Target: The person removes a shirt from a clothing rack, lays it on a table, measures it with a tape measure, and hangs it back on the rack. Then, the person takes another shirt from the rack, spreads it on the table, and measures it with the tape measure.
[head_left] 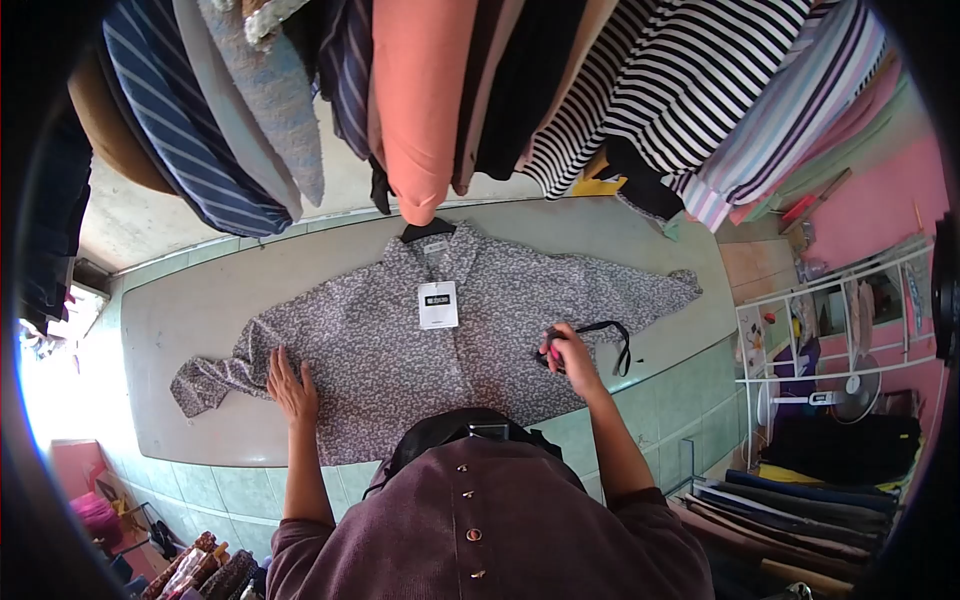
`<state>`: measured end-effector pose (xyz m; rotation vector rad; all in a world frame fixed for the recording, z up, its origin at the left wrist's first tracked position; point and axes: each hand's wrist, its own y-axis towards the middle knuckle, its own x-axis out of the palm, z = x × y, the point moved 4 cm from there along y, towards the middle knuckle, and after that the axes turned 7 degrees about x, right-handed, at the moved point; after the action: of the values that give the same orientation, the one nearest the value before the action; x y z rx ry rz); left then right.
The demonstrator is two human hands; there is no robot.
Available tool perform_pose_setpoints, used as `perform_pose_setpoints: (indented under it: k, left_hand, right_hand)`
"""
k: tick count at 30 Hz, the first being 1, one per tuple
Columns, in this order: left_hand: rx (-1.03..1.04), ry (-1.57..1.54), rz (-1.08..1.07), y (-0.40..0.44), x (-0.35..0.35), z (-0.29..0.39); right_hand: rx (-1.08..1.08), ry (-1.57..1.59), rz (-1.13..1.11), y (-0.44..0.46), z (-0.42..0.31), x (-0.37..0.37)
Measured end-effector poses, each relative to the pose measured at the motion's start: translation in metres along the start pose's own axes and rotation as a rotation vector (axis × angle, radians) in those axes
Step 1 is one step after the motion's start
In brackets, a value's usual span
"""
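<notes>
A grey floral-patterned shirt (400,350) lies spread on the table (180,300), its collar away from me and both sleeves out to the sides. A black hanger (428,231) shows at the collar, and a white tag (438,305) hangs on the front. My left hand (292,388) rests flat on the shirt near the left sleeve, fingers stretched out. My right hand (568,358) is closed around a small dark object with a black strap (622,350), over the shirt's right side. Its exact kind is hidden by the fingers.
Hanging garments, among them a coral one (422,100) and a black-and-white striped one (690,80), hang above the table's far edge. A white wire rack (830,295) stands at the right, with folded clothes (790,520) below. More fabrics (200,570) lie at lower left.
</notes>
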<state>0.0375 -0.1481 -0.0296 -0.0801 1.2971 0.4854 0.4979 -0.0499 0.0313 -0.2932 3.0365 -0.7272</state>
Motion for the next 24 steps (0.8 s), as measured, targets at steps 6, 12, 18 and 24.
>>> perform_pose_setpoints:
  k: [6, 12, 18, 24]
  left_hand:
    - [0.039, 0.069, -0.141, 0.033, -0.005, -0.028]
    - [-0.155, 0.195, -0.224, 0.047, 0.003, -0.059]
    - [-0.252, 0.307, -0.290, 0.058, 0.000, -0.051]
    - [0.143, -0.310, -0.020, 0.053, 0.000, 0.070]
  right_hand:
    - [-0.328, -0.711, 0.363, 0.056, 0.034, -0.016]
    - [-0.193, -0.968, 0.365, 0.074, 0.041, -0.043]
    - [-0.246, -0.605, 0.374, 0.072, 0.030, -0.041]
    - [-0.158, -0.386, -0.169, 0.054, -0.008, 0.073]
